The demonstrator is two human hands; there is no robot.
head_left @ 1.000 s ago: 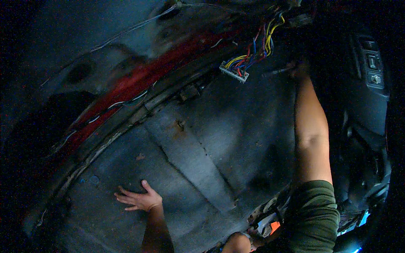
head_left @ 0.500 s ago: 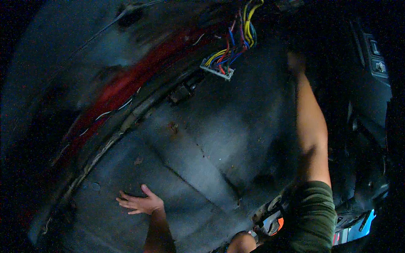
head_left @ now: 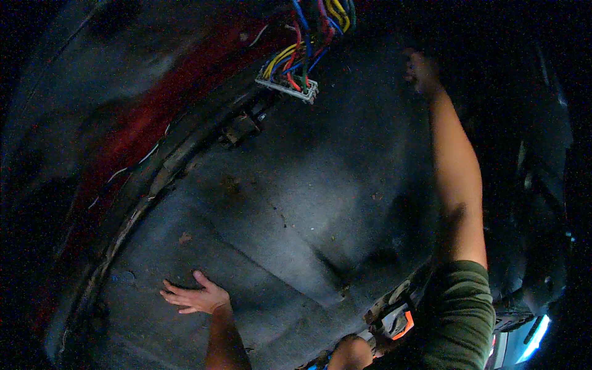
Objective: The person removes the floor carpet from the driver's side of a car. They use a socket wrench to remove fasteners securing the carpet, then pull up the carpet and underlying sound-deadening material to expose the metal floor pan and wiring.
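My left hand (head_left: 196, 296) lies on the dark grey carpet (head_left: 271, 222) of a vehicle floor, its fingers spread and nothing in them. At the far right, my outstretched right arm reaches into shadow. My right hand (head_left: 423, 73) is there, close to the carpet's far end; darkness and blur hide how its fingers are set and whether they hold anything. Left of that hand, a pale multi-pin connector (head_left: 288, 88) hangs from a bundle of yellow, blue, red and green wires (head_left: 302, 46). Neither hand touches the connector.
A red painted sill (head_left: 139, 123) runs along the left, with a thin white wire on it. Beside it, a small dark bracket (head_left: 240, 128) sits at the carpet edge. My knee (head_left: 351, 353) shows at the bottom, near an orange-edged object (head_left: 404, 325).
The view has shifted, so the connector and sill sit further left and the connector higher. My right hand has shifted slightly and shows more clearly. My left hand stays spread on the carpet.
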